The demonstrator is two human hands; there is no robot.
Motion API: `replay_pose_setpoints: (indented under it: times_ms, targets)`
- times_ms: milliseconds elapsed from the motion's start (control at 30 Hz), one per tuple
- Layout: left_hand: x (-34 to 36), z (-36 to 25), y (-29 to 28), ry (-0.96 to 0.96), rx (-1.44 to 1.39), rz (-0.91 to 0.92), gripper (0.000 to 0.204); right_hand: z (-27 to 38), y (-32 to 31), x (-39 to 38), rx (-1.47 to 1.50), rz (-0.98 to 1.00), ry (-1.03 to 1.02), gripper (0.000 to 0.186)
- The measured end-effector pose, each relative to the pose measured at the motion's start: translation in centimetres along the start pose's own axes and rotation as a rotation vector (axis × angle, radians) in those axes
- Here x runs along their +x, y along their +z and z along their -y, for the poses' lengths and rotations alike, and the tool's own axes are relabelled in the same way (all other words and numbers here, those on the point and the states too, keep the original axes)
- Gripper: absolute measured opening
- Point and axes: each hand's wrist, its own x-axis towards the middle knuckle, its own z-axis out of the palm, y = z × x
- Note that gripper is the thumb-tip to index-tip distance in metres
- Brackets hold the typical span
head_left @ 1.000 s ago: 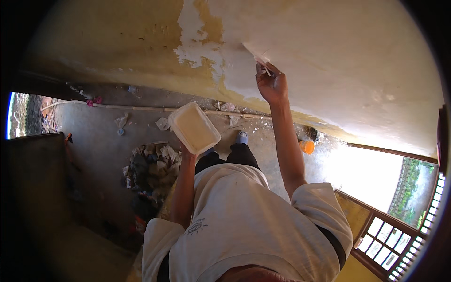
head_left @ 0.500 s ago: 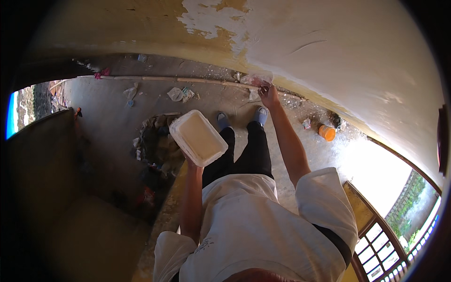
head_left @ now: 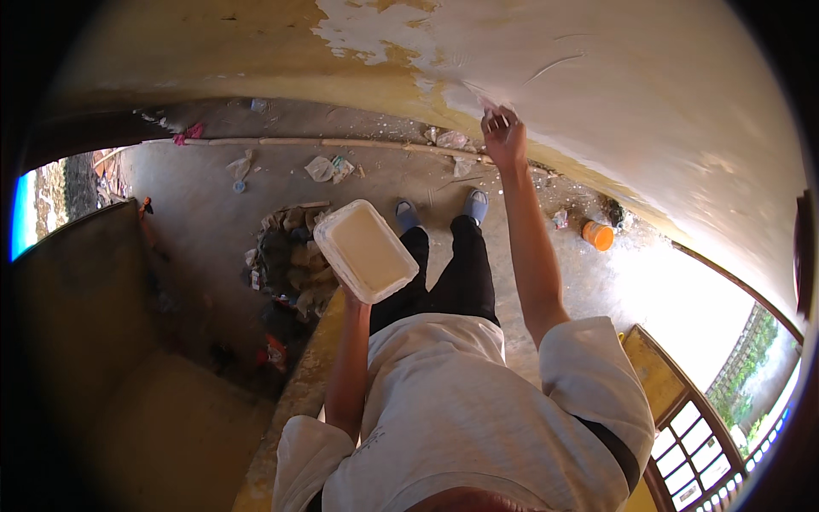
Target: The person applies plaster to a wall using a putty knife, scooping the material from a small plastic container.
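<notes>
My left hand (head_left: 352, 294) supports a white rectangular plastic tub (head_left: 323, 235) from below, its fingers mostly hidden underneath. Smooth cream-white paste (head_left: 371, 249) lies inside, and dried smears coat the rim. Raised ahead, my right hand (head_left: 505, 135) is closed at the wall (head_left: 614, 119). It grips a thin, pale, flat piece (head_left: 489, 104) whose far edge meets the wall; its exact kind is hard to make out. Around it the wall has a whitish coat, while yellowed, flaking paint (head_left: 256, 60) covers the part to the left.
A long pole (head_left: 324, 143) lies on the floor along the wall. Plastic scraps (head_left: 321, 169) and a heap of rubbish (head_left: 294, 252) are to the left. An orange bucket (head_left: 597, 235) lies on its side at the right, near a bright doorway and a barred window (head_left: 689, 450).
My right hand has moved up from low near the wall's base, with the pale flat piece now against the wall higher up. The tub has shifted slightly right.
</notes>
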Motion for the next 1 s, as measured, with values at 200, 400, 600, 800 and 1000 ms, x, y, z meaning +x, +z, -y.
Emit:
replay_pose_setpoints:
  times_ms: [200,400,600,800,1000]
  targets:
    - [1.7,0.8,1.5,-0.07,-0.019,0.049,0.061,-0.2,-6.8,-3.6,-0.185,-0.06,0.017,0.011]
    - [1.8,0.4,1.4,-0.122,-0.005,0.04,0.061,-2.5,-17.5,6.1,-0.316,-0.389,0.097,0.02]
    - [-0.7,-0.2,-0.8,-0.108,0.001,-0.035,0.06,-2.8,-14.7,8.4,-0.376,-0.177,0.075,0.029]
    - [-0.2,0.5,0.5,-0.127,-0.045,0.021,0.06,-0.1,-7.2,3.5,-0.294,-0.172,-0.038,0.023]
    - [3.3,1.4,4.8,-0.175,-0.094,0.17,0.059,3.6,5.0,-5.5,-0.288,0.038,-0.067,0.016]
